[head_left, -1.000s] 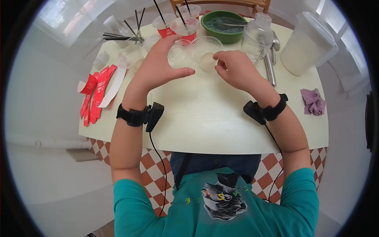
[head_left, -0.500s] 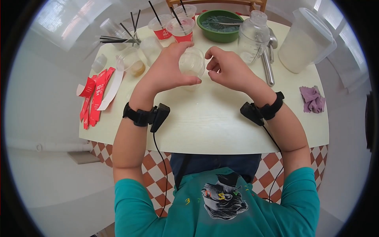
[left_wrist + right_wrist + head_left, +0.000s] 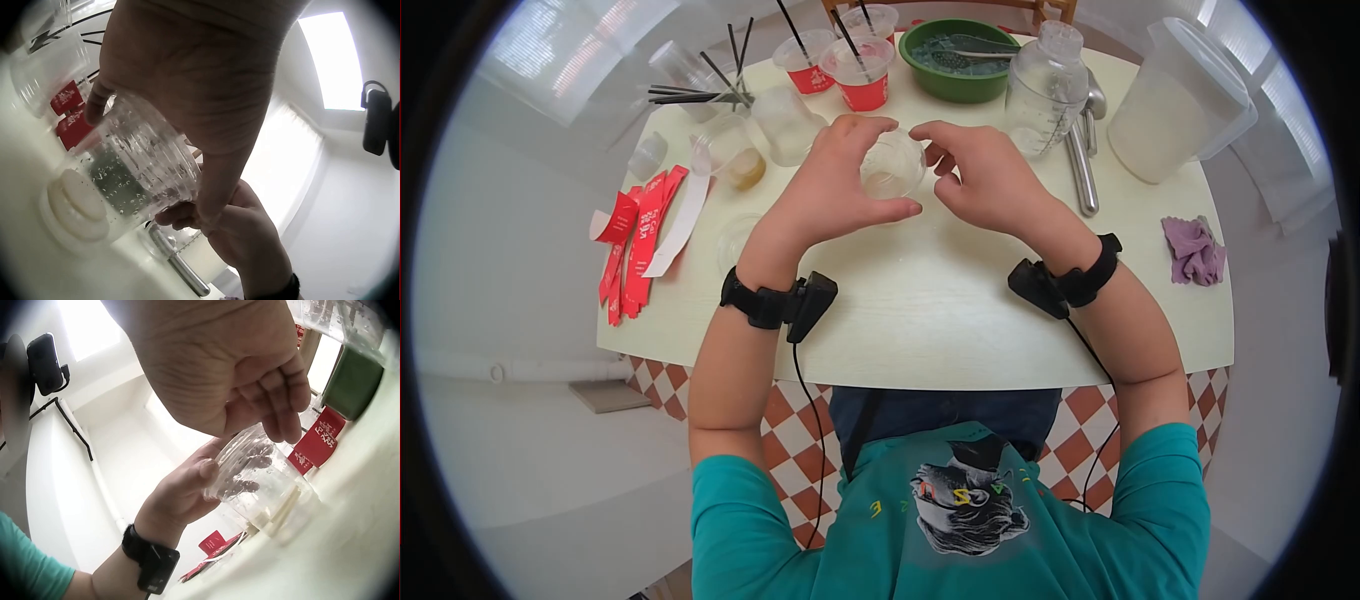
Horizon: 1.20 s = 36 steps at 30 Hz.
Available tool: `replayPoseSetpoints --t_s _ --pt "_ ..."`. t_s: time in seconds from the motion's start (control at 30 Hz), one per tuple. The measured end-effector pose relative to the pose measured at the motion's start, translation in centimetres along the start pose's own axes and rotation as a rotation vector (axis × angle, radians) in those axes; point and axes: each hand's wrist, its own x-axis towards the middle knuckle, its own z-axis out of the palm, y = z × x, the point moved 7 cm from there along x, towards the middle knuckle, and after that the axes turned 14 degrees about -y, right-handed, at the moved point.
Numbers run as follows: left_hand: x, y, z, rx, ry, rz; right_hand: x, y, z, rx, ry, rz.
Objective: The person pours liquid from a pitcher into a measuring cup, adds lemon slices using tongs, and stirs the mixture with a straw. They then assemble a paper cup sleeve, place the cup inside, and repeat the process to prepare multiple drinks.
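My left hand [image 3: 830, 185] grips a clear plastic cup [image 3: 890, 165] from its left side, thumb nearest me and fingers round the far side. Droplets cling to the wall of this cup [image 3: 119, 181], and pale contents show at its bottom in the left wrist view. Its upper part looks ribbed. At the cup's right side is my right hand [image 3: 985, 170], forefinger reaching to the rim and the other fingers curled. Seen from the right wrist, that hand [image 3: 250, 387] has its fingertips right at the rim.
Red-sleeved cups with straws [image 3: 865, 90] and a green bowl [image 3: 955, 85] stand behind. A clear bottle [image 3: 1040, 100], metal utensils [image 3: 1083, 165], pitcher [image 3: 1165, 120] and purple cloth [image 3: 1193, 250] are right. Left are clear cups [image 3: 785, 125], black straws [image 3: 685, 98], red sleeves [image 3: 645, 235].
Two clear round shapes lay side by side near my hands; now one cup shows between them. My left hand has shifted right and slightly nearer me; my right hand has moved slightly left.
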Motion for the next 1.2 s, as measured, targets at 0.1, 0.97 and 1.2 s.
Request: replayPoseSetpoints --t_s 0.1,0.97,1.2 --pt "0.1 0.0 0.4 -0.005 0.030 0.009 0.0 0.2 -0.2 0.009 0.026 0.023" --pt "0.1 -1.8 -6.6 0.074 0.317 0.063 -0.1 0.8 1.7 -0.239 -0.123 0.188" --pt "-0.3 -16.5 -18.7 0.124 0.740 -0.379 0.1 0.7 1.8 -0.249 -0.164 0.225"
